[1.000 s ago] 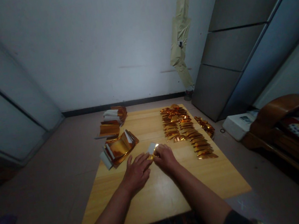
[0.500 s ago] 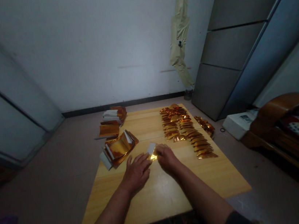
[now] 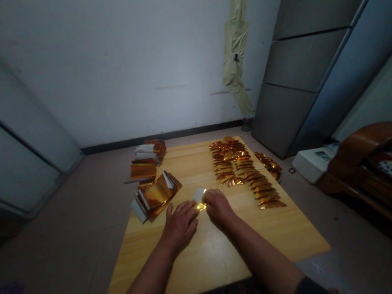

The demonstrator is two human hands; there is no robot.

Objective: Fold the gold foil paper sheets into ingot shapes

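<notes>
On the wooden table a small sheet of gold foil paper (image 3: 201,206) lies between my hands, partly folded, with its pale backing showing at the far end. My left hand (image 3: 180,222) rests on the paper's left edge, fingers stretched out and palm down. My right hand (image 3: 219,206) is closed at the paper's right side, its fingers bent and pinching the edge. Part of the paper is hidden under the fingers of both hands. To the left of my left hand lies a loose stack of gold foil sheets (image 3: 156,193), curled up at the ends.
Rows of folded gold paper pieces (image 3: 264,188) line the right of the table (image 3: 201,271). More foil sheets (image 3: 143,170) lie at its far left corner. A grey refrigerator (image 3: 291,100), a white box (image 3: 312,165) and a wooden seat (image 3: 367,163) stand to the right.
My right hand has shifted slightly left over the foil paper, covering more of its right side. My left hand has hardly moved.
</notes>
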